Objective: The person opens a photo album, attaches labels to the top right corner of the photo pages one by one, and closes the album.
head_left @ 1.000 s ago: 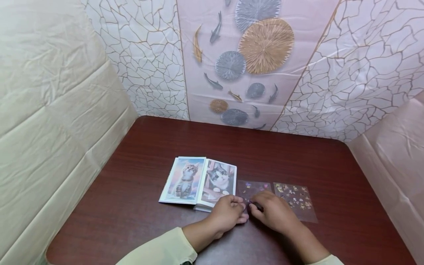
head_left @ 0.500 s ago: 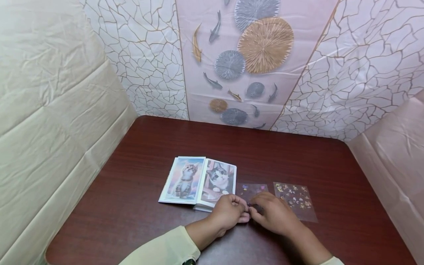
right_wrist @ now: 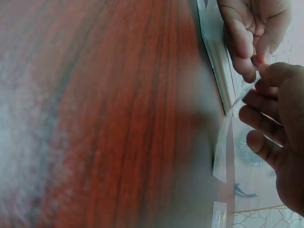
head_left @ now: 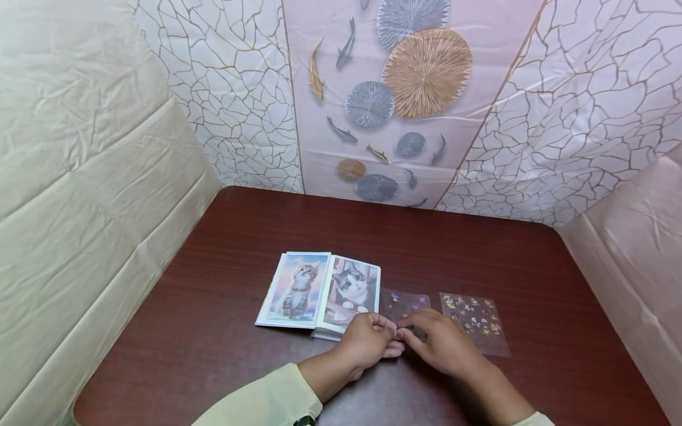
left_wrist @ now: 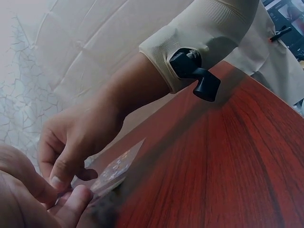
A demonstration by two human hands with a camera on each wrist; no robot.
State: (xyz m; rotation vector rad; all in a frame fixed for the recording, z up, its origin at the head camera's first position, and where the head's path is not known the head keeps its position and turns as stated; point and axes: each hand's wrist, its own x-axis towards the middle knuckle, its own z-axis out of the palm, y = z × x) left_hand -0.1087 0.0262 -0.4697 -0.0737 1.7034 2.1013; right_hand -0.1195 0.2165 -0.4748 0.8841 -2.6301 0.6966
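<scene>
A clear sticker sheet (head_left: pixel 406 301) with a few small coloured stickers lies partly under the hands, right of an open photo album (head_left: pixel 298 290). Its near edge is bent up off the table in the right wrist view, where the sheet (right_wrist: pixel 222 147) curves toward the fingers. My left hand (head_left: pixel 367 340) pinches that raised edge between thumb and fingers. Close against it, the thumb and forefinger of my right hand (head_left: pixel 444 343) pinch at the same spot, the other fingers loosely curled. Whatever small piece is between the fingertips is hidden.
Another clear sheet (head_left: pixel 474 322), covered in small gold and brown stickers, lies to the right on the dark red table (head_left: pixel 298 225). Kitten and cat pictures fill the album's two pages. A patterned cloth (head_left: pixel 367 160) hangs behind the table.
My right fingertips have moved slightly left to meet the left ones. The sticker sheet between the hands has shifted a little; album and second sheet stay put.
</scene>
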